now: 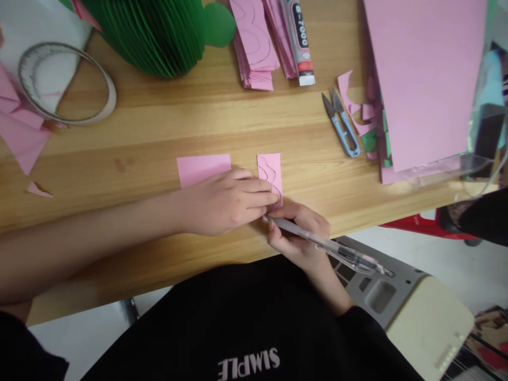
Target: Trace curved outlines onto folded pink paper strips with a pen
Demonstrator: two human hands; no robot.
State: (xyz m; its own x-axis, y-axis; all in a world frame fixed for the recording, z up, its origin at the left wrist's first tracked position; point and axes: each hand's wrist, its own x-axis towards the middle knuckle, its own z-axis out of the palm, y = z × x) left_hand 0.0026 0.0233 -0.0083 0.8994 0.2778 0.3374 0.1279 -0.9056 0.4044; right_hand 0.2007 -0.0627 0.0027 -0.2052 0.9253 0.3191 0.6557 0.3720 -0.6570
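Observation:
My left hand (226, 203) lies flat with its fingers stretched out over a narrow pink paper strip (270, 163). Curved, scalloped lines are drawn on that strip, and my fingers cover its lower part. A clear-barrelled pen (349, 256) is held in my right hand (304, 227), its tip at the strip's lower end near my left fingertips. Partly under my left hand and wrist is a plain pink paper piece (203, 168).
Thread snips (342, 124) lie at right beside pink and green scraps (369, 140) and large pink sheets (428, 84). Toward the back are a glue tube (301, 42), stacked pink strips (256, 37) and a green pleated paper shape (154, 37). A tape roll (109, 98) rests at left.

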